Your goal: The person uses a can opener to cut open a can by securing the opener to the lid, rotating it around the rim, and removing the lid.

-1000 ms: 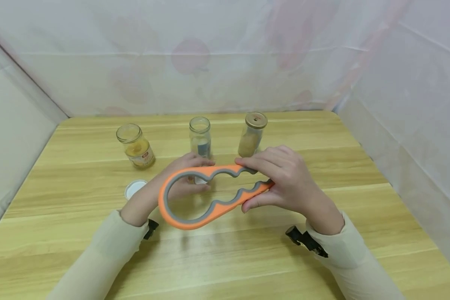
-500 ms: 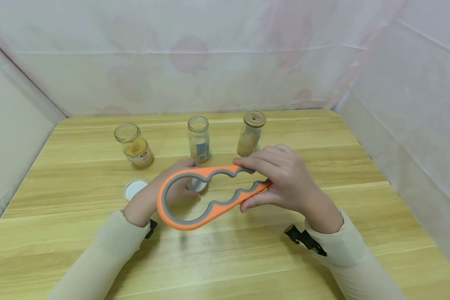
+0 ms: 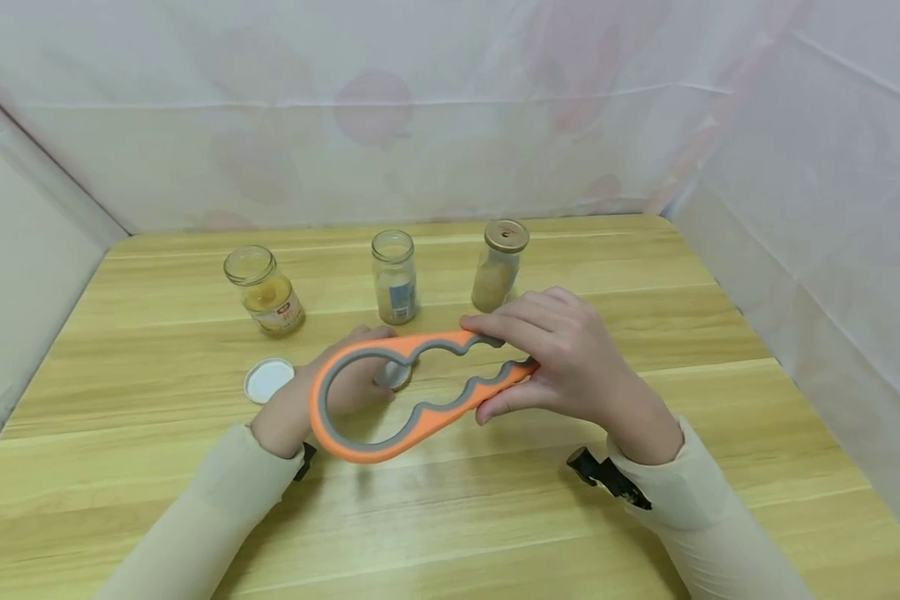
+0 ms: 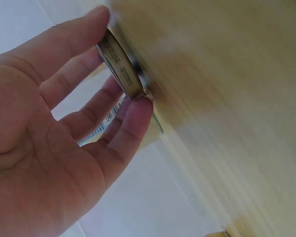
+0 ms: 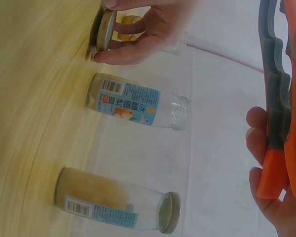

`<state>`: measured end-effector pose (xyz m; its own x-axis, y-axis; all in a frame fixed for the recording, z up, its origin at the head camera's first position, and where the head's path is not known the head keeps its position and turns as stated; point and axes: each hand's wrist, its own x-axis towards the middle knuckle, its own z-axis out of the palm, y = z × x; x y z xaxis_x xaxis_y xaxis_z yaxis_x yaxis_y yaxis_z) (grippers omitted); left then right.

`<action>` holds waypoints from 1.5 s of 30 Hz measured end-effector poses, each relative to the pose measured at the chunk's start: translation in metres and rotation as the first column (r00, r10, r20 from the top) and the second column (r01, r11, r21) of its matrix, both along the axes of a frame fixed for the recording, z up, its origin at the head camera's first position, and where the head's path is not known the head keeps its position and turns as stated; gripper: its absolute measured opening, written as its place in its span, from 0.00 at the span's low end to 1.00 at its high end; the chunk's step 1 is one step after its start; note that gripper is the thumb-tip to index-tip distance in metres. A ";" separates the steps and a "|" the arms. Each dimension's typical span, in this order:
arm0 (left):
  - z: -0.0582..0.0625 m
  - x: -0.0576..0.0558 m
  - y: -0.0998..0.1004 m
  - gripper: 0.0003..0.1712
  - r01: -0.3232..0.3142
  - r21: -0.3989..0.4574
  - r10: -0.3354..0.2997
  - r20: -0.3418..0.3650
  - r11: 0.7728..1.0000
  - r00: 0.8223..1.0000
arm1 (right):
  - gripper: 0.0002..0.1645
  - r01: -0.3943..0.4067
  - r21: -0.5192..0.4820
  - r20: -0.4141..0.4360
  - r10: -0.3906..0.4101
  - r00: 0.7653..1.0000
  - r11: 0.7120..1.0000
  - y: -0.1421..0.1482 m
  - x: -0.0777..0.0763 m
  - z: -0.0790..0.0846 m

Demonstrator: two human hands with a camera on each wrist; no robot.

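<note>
My left hand pinches a jar lid by its rim, low at the tabletop. The lid's gold side shows in the left wrist view; in the head view its pale inside faces up. My right hand grips the handle end of an orange and grey jar opener. The opener's wide ring end overlaps my left hand in the head view. Behind the hands stands an uncovered glass jar with a blue label. To its right, a similar jar wears a gold lid.
A shorter lidless jar with yellow contents stands at the left. In front of it a lid lies with its white inside up. All rest on a wooden table, with curtain-like cloth behind and at the sides.
My left hand has drawn back from the middle jar and lowered toward the table with the lid. My right hand keeps its grip on the jar opener, nearly still.
</note>
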<state>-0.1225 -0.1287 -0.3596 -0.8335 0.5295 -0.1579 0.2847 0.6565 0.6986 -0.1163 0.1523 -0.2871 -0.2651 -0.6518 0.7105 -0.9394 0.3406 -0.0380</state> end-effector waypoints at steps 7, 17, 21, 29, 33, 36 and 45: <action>0.002 0.001 0.001 0.17 -0.022 -0.005 0.022 0.002 1.000 1.000 | 0.47 -0.004 0.000 -0.010 0.004 1.000 1.000 -0.001 0.000 0.000; 0.003 0.003 0.002 0.20 -0.027 -0.100 0.021 -0.059 0.995 0.998 | 0.47 -0.004 0.002 -0.007 0.004 1.000 1.000 -0.002 0.000 -0.001; 0.004 0.003 0.003 0.19 -0.049 -0.101 0.046 -0.025 0.994 0.999 | 0.47 0.000 0.004 -0.011 0.000 1.000 1.000 -0.001 0.000 -0.001; 0.005 0.003 0.002 0.22 -0.019 -0.064 0.017 -0.042 0.998 0.999 | 0.46 0.003 0.003 -0.005 -0.003 1.000 1.000 -0.002 0.002 -0.002; 0.006 0.007 0.001 0.29 -0.037 -0.106 0.030 -0.070 0.994 0.997 | 0.47 -0.002 0.005 0.002 0.002 1.000 1.000 -0.001 0.002 -0.003; 0.013 0.006 0.007 0.26 -0.017 -0.065 0.007 -0.153 0.998 0.988 | 0.47 -0.006 0.013 0.013 0.006 1.000 1.000 0.005 -0.002 -0.004; 0.021 -0.009 0.039 0.22 0.055 0.403 -0.009 -0.115 0.914 0.993 | 0.49 0.071 0.048 0.111 -0.076 0.991 0.996 0.040 -0.028 -0.006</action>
